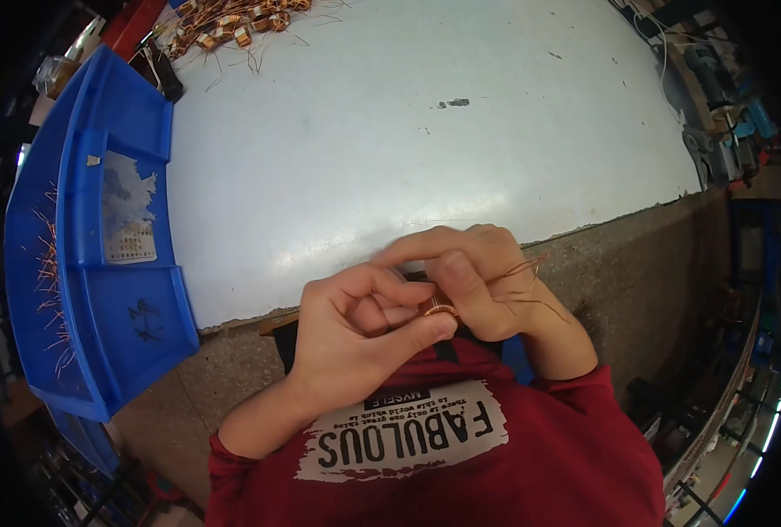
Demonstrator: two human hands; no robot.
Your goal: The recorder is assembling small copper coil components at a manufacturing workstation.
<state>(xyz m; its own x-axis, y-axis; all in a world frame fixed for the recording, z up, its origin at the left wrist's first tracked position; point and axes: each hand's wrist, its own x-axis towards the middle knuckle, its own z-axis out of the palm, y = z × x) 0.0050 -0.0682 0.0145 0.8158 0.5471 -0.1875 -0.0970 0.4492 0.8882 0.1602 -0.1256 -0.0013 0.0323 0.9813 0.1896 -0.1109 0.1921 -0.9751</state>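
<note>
Just past the table's near edge, in front of my red shirt, both hands hold a small copper wire coil (439,306). My left hand (348,329) is closed on it, pinching its near side between thumb and curled fingers. From the other side my right hand (476,279) closes on the coil, its thumb bent down against it. Thin copper wire leads (524,279) stick out past my right wrist. Much of the coil is hidden behind the fingers.
A blue plastic bin (92,347) with copper wire scraps (48,281) stands at the left. Several wound copper coils (243,37) lie heaped at the far left of the white table (364,158). A machine (715,158) sits by the table's right edge.
</note>
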